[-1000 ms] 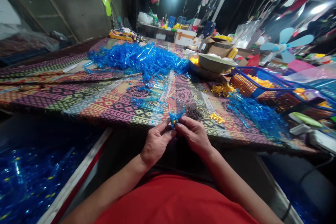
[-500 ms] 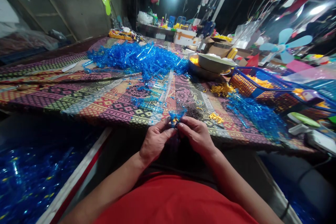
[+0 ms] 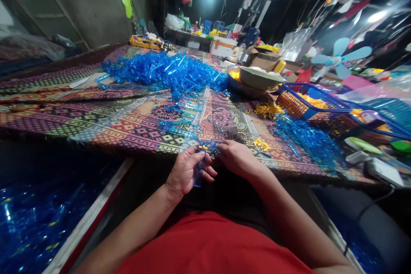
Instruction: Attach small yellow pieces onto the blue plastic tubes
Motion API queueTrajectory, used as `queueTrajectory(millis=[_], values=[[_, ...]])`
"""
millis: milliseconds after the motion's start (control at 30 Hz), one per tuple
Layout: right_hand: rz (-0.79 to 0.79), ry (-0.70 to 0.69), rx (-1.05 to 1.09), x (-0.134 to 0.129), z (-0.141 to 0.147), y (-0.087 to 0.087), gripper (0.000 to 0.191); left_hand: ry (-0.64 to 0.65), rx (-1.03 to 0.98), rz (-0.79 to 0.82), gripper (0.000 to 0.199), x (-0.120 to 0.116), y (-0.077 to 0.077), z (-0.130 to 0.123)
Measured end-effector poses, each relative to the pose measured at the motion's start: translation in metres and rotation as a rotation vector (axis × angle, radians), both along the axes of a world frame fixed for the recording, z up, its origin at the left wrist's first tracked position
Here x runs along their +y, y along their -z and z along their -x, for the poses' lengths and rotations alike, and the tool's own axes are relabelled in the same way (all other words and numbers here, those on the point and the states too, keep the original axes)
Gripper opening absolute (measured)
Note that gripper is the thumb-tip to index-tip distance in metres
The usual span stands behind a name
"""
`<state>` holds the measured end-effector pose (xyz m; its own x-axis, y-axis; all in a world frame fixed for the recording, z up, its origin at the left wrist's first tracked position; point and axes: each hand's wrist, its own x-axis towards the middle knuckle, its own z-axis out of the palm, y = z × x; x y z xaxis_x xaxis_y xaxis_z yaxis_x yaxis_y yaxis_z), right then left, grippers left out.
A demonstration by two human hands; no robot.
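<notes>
My left hand (image 3: 184, 169) grips a clear blue plastic piece (image 3: 198, 173) at the near edge of the table, its long flat part hanging down past my palm. A small yellow plastic part (image 3: 203, 147) lies across the top of it. My right hand (image 3: 237, 158) is at the right end of the blue piece, thumb and fingertips pinched together; what they hold is too small to make out. Just beyond my right fingers lies a heap of tiny dark bits (image 3: 236, 137). A small pile of yellow parts (image 3: 261, 144) is to the right of that hand.
A large heap of blue plastic pieces (image 3: 160, 72) covers the table's far middle, and a smaller blue pile (image 3: 308, 141) lies at right. Behind it stand a blue basket of yellow parts (image 3: 308, 98) and stacked bowls (image 3: 257, 79). A light-blue fan (image 3: 341, 58) stands far right.
Both hands were together on the upright blue piece. My left hand has tilted it and moved slightly left, showing the yellow part; my right hand has turned palm down.
</notes>
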<state>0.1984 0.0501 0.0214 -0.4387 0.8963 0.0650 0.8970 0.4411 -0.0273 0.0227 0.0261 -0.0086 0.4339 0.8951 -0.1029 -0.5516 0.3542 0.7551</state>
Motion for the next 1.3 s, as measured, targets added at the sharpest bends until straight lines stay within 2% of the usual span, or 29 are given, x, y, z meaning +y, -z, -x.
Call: queueTrajectory(millis=[67, 133, 200, 300, 367, 433, 533, 700, 767, 833, 900, 967, 1033, 1133, 1300], values=[[-0.006, -0.023, -0.045, 0.001, 0.003, 0.004, 0.021, -0.008, 0.026, -0.012, 0.018, 0.002, -0.002, -0.002], [-0.027, -0.027, 0.000, 0.001, -0.006, 0.007, 0.021, -0.028, 0.054, -0.028, 0.020, 0.004, -0.004, -0.003], [-0.087, 0.043, 0.092, 0.000, -0.031, 0.008, 0.022, -0.051, 0.093, -0.050, 0.022, 0.005, -0.006, -0.003], [-0.230, 0.283, 0.148, -0.008, -0.087, 0.009, 0.023, -0.068, 0.162, -0.081, 0.025, 0.005, -0.006, -0.005], [-0.266, 0.417, 0.127, -0.017, -0.121, 0.012, 0.021, -0.060, 0.199, -0.094, 0.025, 0.004, -0.006, -0.009], [-0.231, 0.447, 0.095, -0.025, -0.142, 0.018, 0.022, -0.040, 0.223, -0.113, 0.024, 0.001, -0.005, -0.014], [-0.203, 0.451, 0.082, -0.030, -0.151, 0.029, 0.021, -0.026, 0.263, -0.163, 0.022, -0.005, -0.006, -0.023], [-0.213, 0.471, 0.037, -0.022, -0.150, 0.041, 0.021, -0.047, 0.365, -0.265, 0.023, -0.017, -0.009, -0.030], [-0.224, 0.457, 0.003, -0.020, -0.150, 0.042, 0.020, -0.059, 0.423, -0.305, 0.024, -0.021, -0.012, -0.029], [-0.262, 0.427, 0.058, -0.022, -0.144, 0.039, 0.019, -0.064, 0.486, -0.343, 0.026, -0.024, -0.014, -0.028], [-0.293, 0.344, 0.236, -0.030, -0.128, 0.032, 0.017, -0.071, 0.541, -0.371, 0.027, -0.027, -0.016, -0.028], [-0.264, 0.186, 0.464, -0.040, -0.100, 0.022, 0.016, -0.090, 0.595, -0.391, 0.027, -0.028, -0.017, -0.029], [-0.251, 0.023, 0.594, -0.050, -0.070, 0.010, 0.013, -0.114, 0.645, -0.398, 0.026, -0.029, -0.018, -0.029], [-0.263, -0.171, 0.669, -0.055, -0.034, -0.003, 0.009, -0.111, 0.701, -0.407, 0.024, -0.029, -0.018, -0.029], [-0.294, -0.260, 0.654, -0.049, -0.019, -0.009, 0.008, -0.117, 0.700, -0.437, 0.021, -0.029, -0.019, -0.025]])
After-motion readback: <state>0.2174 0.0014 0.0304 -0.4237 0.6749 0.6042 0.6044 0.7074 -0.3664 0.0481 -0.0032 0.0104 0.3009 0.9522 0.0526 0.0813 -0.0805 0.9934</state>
